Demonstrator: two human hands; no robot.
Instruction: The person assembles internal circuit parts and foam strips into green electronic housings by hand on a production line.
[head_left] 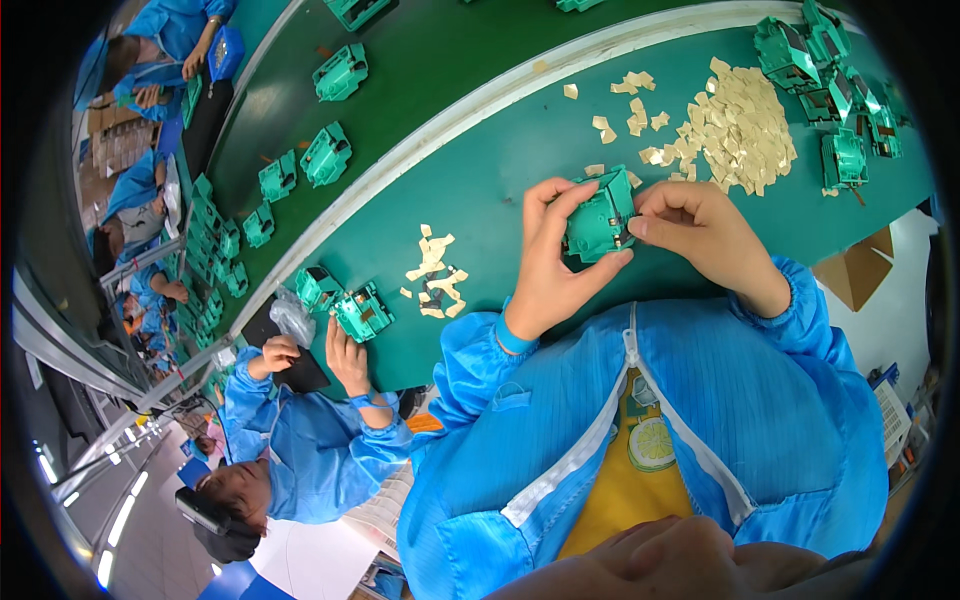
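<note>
Blue jacket [500,420] partly unzipped, a person sits at a green table [450,190]. Brown cardboard box [858,270] stands beside it at right, contents hidden; what fills a blue bin [227,55], upper left, is too small to tell. Left hand [546,275] grips a green housing [597,225] over the table; right hand [708,232] pinches at its right side, any small part indistinguishable. Cream chips [745,130] lie heaped beyond.

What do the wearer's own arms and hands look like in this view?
Loose, slightly shiny blue sleeves cover the arms, gathered at the wrists. The left hand and right hand are bare, without gloves. A plain, brighter blue band shows at the left wrist. No cables are visible on either arm.
</note>
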